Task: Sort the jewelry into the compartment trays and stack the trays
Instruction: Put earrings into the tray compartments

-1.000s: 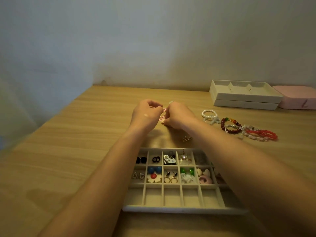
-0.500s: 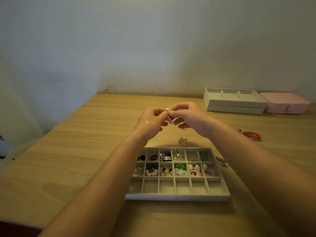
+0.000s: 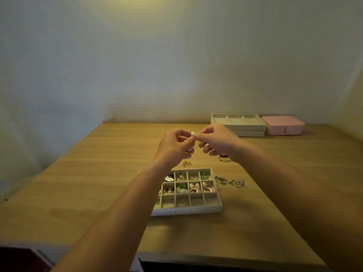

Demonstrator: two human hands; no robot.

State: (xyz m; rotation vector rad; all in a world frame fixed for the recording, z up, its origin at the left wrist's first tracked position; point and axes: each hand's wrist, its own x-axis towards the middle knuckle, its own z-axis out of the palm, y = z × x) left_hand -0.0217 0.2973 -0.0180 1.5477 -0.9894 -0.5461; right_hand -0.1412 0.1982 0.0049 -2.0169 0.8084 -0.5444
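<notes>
My left hand (image 3: 173, 147) and my right hand (image 3: 218, 143) are raised together above the table, and both pinch one small white earring (image 3: 193, 133) between their fingertips. Below them lies a beige compartment tray (image 3: 188, 210) with many small cells. Its upper cells hold earrings, green beads and pink rings; the front row holds nothing. My left forearm hides the tray's left part. A small gold piece (image 3: 186, 163) lies on the wood just behind the tray.
Two silver chains (image 3: 231, 182) lie right of the tray. A red bead bracelet (image 3: 224, 157) peeks out under my right hand. Two stacked beige trays (image 3: 238, 125) and a pink box (image 3: 282, 125) stand at the back right by the wall.
Both hands have risen from the table surface with the small white piece between them. The camera has tilted up, so the tray appears lower and smaller.
</notes>
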